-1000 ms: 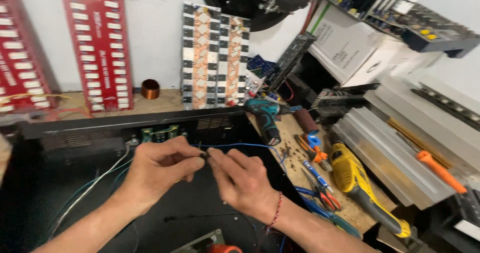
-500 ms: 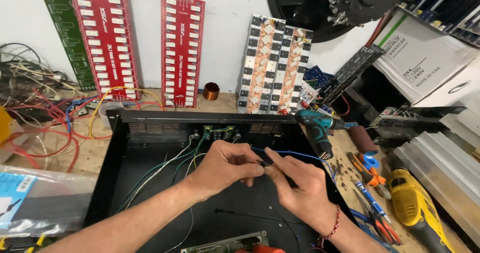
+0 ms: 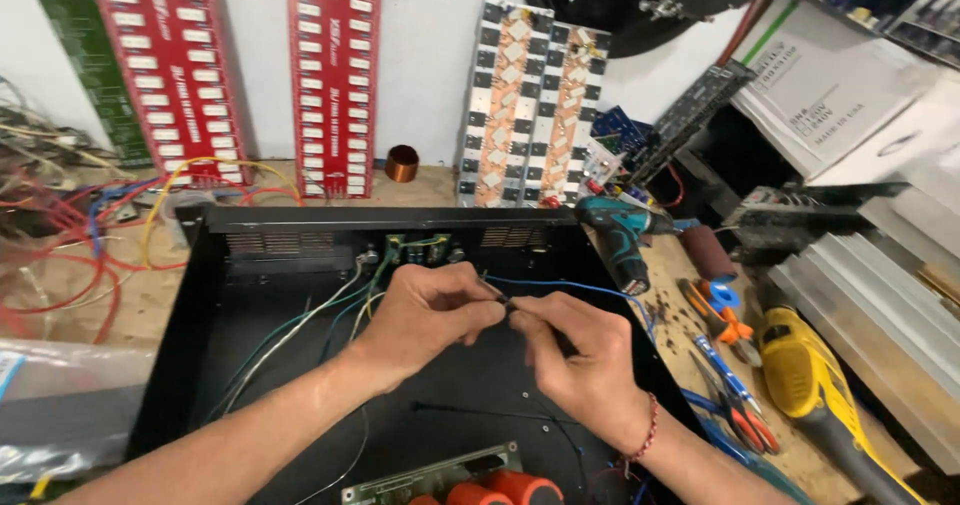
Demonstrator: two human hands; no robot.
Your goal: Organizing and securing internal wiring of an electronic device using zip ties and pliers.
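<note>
My left hand (image 3: 430,310) and my right hand (image 3: 575,360) meet over an open black metal chassis (image 3: 215,255). Both pinch the end of a thin blue wire (image 3: 570,287) that runs off to the right over the chassis edge. The fingertips touch at the wire end, and what lies between them is too small to make out. White and green wires (image 3: 290,335) run from a small green board (image 3: 420,248) on the chassis back wall. A circuit board with orange capacitors (image 3: 490,485) sits at the near edge.
A teal cordless drill (image 3: 620,240), a yellow drill (image 3: 810,385), pliers and cutters (image 3: 725,330) lie on the wooden bench to the right. Red boards (image 3: 335,75) and heatsink assemblies (image 3: 530,105) lean on the wall. Tangled coloured wires (image 3: 80,235) lie left. Aluminium heatsinks (image 3: 880,315) stand far right.
The view has swung left and settled, bringing the whole chassis into sight. Both hands have stayed together on the blue wire end, shifting only slightly.
</note>
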